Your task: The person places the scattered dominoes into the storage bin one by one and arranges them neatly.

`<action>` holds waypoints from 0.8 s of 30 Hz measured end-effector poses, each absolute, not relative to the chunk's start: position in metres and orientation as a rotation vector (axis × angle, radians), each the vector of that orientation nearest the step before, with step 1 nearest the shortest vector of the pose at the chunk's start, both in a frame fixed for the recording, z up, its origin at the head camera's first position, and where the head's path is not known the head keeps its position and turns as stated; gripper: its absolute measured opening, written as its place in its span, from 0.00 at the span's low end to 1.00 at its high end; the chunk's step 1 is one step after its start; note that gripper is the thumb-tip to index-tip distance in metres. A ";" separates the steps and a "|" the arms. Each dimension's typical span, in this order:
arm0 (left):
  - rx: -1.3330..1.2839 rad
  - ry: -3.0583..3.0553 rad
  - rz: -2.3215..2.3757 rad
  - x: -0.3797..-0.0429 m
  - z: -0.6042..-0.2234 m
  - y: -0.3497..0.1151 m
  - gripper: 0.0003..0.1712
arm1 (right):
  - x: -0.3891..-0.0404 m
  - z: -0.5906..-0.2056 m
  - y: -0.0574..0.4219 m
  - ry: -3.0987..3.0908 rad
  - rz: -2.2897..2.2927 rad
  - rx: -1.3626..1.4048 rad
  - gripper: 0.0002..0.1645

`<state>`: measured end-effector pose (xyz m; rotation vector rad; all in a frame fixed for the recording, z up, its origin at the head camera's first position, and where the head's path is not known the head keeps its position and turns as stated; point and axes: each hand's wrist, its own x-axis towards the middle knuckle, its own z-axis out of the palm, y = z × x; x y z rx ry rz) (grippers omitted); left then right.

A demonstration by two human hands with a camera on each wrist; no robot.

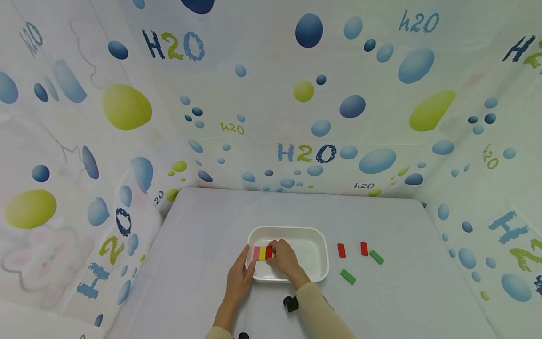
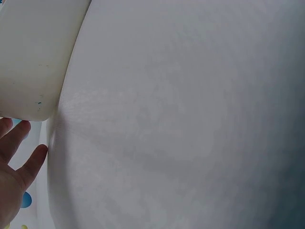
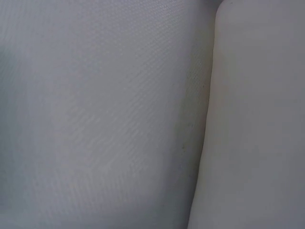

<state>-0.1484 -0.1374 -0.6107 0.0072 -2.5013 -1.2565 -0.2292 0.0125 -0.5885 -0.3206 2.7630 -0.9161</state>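
A white tray lies on the table. At its left end a pink block, a yellow block and a red block stand side by side in a row. My right hand reaches over the front rim and pinches the red block between thumb and fingers. Along the tray's left wall rests my left hand, its fingers extended and its thumb close to the pink block. The left wrist view has that hand's spread fingers at the tray's end; the right wrist view catches just the tray's outer wall.
Right of the tray lie two flat red blocks, one nearer and one farther. Two green blocks lie there too, a front one and a back one. Patterned cloth walls enclose the white table.
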 end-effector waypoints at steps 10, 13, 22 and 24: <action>0.002 -2.484 -1.223 -0.149 -0.614 -0.137 0.30 | -0.228 -0.589 0.013 2.772 -0.912 -0.338 0.23; -0.006 -2.480 -1.198 -0.149 -0.615 -0.137 0.30 | -0.228 -0.590 0.013 2.774 -0.908 -0.338 0.23; 0.029 -2.507 -1.256 -0.149 -0.613 -0.137 0.31 | -0.227 -0.592 0.012 2.762 -0.948 -0.304 0.24; 0.028 -2.505 -1.260 -0.149 -0.613 -0.138 0.31 | -0.228 -0.593 0.012 2.760 -0.947 -0.303 0.24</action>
